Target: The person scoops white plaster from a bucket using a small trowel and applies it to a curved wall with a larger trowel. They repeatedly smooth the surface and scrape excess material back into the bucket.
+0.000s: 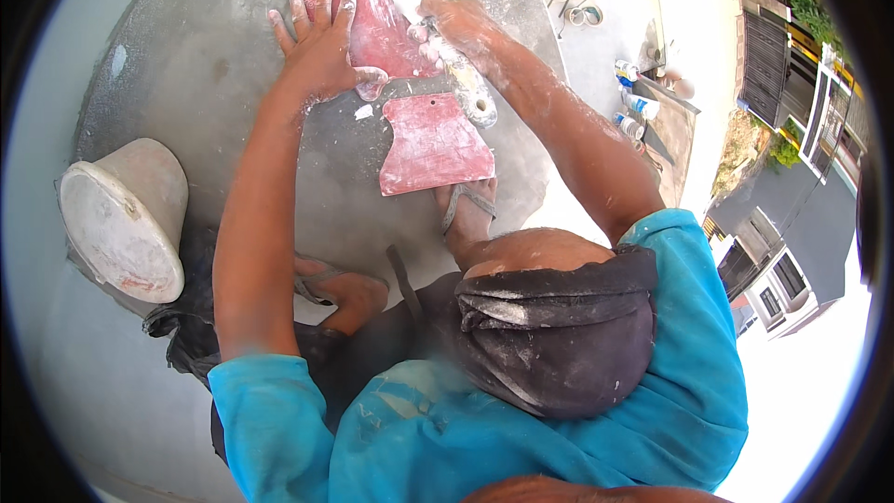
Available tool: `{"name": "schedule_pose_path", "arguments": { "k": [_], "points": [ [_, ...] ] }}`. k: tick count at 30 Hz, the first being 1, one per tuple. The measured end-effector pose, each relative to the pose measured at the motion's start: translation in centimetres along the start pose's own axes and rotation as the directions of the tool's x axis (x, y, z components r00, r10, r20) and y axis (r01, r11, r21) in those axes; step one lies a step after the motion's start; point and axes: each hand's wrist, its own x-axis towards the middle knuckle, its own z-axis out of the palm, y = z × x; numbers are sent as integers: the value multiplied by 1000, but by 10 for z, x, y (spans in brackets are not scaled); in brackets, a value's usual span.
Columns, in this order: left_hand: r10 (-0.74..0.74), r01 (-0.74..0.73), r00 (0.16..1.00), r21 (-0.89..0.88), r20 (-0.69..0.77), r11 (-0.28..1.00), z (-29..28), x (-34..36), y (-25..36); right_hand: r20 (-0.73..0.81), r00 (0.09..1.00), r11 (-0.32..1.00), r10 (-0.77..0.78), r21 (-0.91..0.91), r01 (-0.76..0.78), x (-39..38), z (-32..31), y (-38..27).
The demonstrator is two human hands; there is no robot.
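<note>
My left hand lies flat with its fingers spread, on the grey floor and against the left edge of a red sheet smeared with white paste. White paste coats its fingertips and thumb. In my right hand is a putty knife, its paste-caked handle pointing back toward me and its pale blade pressed to the sheet's upper right part. Nearer to me lies a second red piece, a flat spreader with curved sides and a small hole, dusted white. It sits close to my sandalled foot.
A pale, paste-stained bucket stands by the wall at the left, beside dark crumpled cloth. Several cans are at the right, with a roll of tape and small tools farther off. Houses show outside at the far right.
</note>
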Motion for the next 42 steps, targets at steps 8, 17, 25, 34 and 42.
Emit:
{"name": "schedule_pose_path", "arguments": {
  "k": [8,17,25,34,42],
  "points": [
    [-1,2,997,9,-76,1000,8,0,-8,86,950,863,-300,-400,309,73,-15,5],
    [84,-136,889,-85,-450,987,8,-30,8,-149,978,785,-146,-619,23,-97,-72,103],
    [-260,125,954,-584,-152,802,29,-121,52,-42,998,938,-42,-345,25,-96,-56,132],
    [-318,-94,948,-941,15,-326,-19,-92,83,-68,418,368,-906,-613,699,-134,-65,63],
    [-257,-297,953,-679,-163,-671,-29,-76,108,251,41,-104,-967,-538,837,-121,-30,57]
  ]
}}
